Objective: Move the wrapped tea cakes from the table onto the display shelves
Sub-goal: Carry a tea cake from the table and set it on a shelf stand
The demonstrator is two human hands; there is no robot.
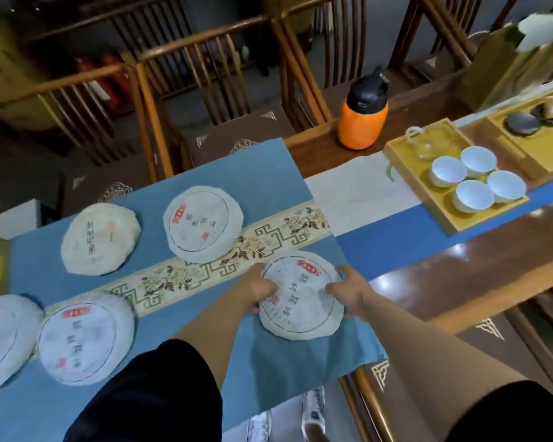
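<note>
Tea cake (302, 295) near the cloth's (268, 173) right edge, both hands' (261, 290) (348, 290) grip clasping its rim.

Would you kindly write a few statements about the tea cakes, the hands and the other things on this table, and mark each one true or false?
1. Both hands grip the same tea cake. True: the left hand and the right hand hold opposite edges of the near tea cake.
2. Five wrapped tea cakes are in view on the blue cloth. True.
3. The bottle is green with a white lid. False: it is orange with a black lid.
4. The wooden tray holds six white cups. False: four white cups sit on it.
5. The held cake already stands on a shelf. False: it is at the table, over the cloth.
</note>
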